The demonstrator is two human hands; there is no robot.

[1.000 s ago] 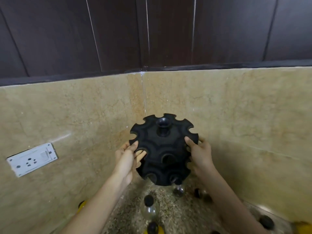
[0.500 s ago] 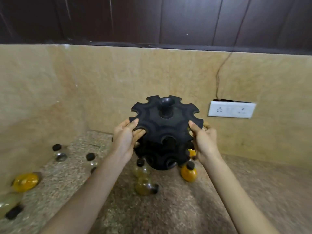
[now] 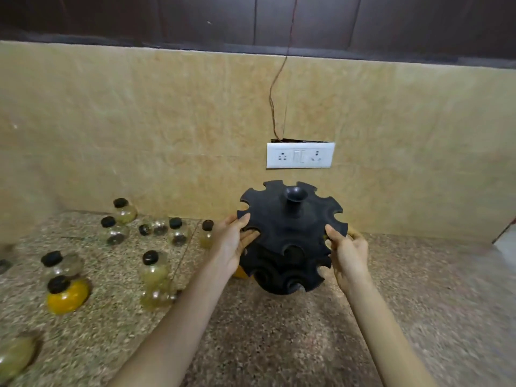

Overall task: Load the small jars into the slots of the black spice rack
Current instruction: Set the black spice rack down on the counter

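Observation:
The black spice rack (image 3: pixel 290 236), round with notched slots and a centre knob, is near the back wall on the speckled counter. My left hand (image 3: pixel 233 245) grips its left rim and my right hand (image 3: pixel 347 251) grips its right rim. All visible slots hold nothing. Several small black-capped glass jars stand or lie to the left: a yellow-filled jar (image 3: pixel 67 296), a pale jar (image 3: pixel 152 268), one lying on its side (image 3: pixel 157 296), and a cluster farther back (image 3: pixel 178 231). An orange jar (image 3: pixel 240 272) peeks out behind my left wrist.
A white socket plate (image 3: pixel 300 155) sits on the beige wall above the rack, with a thin wire (image 3: pixel 275 107) running up from it. Dark cabinets hang overhead. A jar (image 3: pixel 14 357) lies at the lower left edge. The counter (image 3: pixel 418 303) stretches to the right.
The rack, held in both hands, has travelled right from the wall corner along the counter and come down lower; the view swung right, so the jars now lie to its left.

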